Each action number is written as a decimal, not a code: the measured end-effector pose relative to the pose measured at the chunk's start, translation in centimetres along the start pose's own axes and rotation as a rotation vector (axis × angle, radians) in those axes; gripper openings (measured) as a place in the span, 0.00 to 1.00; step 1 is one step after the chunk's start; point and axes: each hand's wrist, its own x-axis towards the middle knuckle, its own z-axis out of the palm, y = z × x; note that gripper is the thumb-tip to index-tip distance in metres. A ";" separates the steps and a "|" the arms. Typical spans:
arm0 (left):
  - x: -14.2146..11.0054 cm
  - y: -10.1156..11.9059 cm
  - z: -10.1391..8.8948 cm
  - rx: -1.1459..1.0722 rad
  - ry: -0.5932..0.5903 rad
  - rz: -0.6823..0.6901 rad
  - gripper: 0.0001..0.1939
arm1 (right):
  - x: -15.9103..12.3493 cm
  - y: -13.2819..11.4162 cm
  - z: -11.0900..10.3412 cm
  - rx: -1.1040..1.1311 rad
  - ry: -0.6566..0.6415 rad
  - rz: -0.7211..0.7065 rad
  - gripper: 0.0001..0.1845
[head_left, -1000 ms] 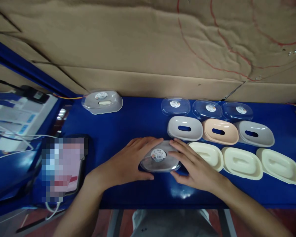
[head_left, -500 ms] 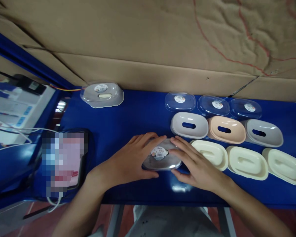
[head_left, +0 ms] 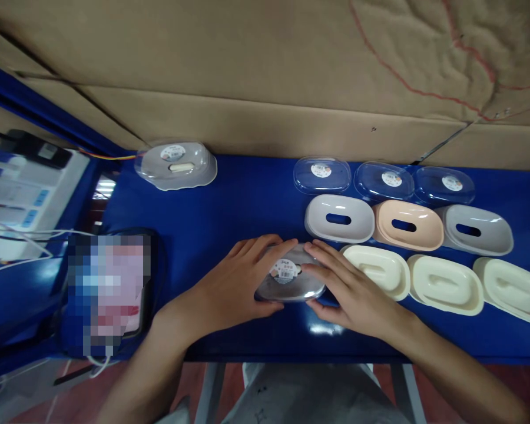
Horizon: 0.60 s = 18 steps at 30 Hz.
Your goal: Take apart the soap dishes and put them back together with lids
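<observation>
While 2 hands (head_left: 229,285) (head_left: 357,297) hold 1 box (head_left: 291,287), 3 loose lids (head_left: 321,175) nr.

A phone (head_left: 122,288) lies on the blue table (head_left: 247,206), near a white power strip (head_left: 62,188).

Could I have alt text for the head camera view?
A left hand and right hand hold a lidded dish at a blue table. To the right are three clear lids, three slotted trays and three cream trays; back left, another lidded dish.
</observation>
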 end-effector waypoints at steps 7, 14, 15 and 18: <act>-0.1 -0.3 -0.1 0.021 -0.007 0.002 0.54 | -0.1 0.1 -0.1 -0.062 -0.028 -0.044 0.29; -0.2 0.0 0.1 0.104 0.019 0.007 0.53 | 0.2 0.0 -0.5 -0.016 -0.044 -0.013 0.28; -0.1 0.0 0.1 0.112 0.026 0.008 0.54 | 0.3 0.1 -0.5 -0.005 -0.047 -0.005 0.28; 0.1 0.1 0.3 0.126 0.042 0.010 0.54 | 0.3 0.2 -0.4 0.036 -0.062 0.024 0.27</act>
